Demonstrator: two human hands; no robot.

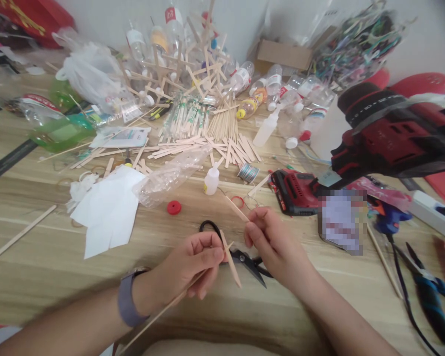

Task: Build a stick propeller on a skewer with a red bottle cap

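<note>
My left hand (198, 259) is closed in a pinch on a long thin wooden stick (159, 316), which slants from the lower edge up past my fingertips. Across its upper end lies a short, pointed piece of craft stick (233, 264); how the two are joined is hidden. My right hand (270, 242) pinches another flat craft stick (237, 208) by its lower end, apart from the first. Black-handled scissors (249, 266) lie partly open on the table beneath and between my hands.
Glue bottles (211, 180), a wire spool (248, 172) and a red ring (174, 207) stand ahead. Behind are heaped craft sticks (185, 147) and plastic bottles (241, 79). White paper (111, 212) lies left; a red cordless drill (393, 138) and pliers (428, 296) are right.
</note>
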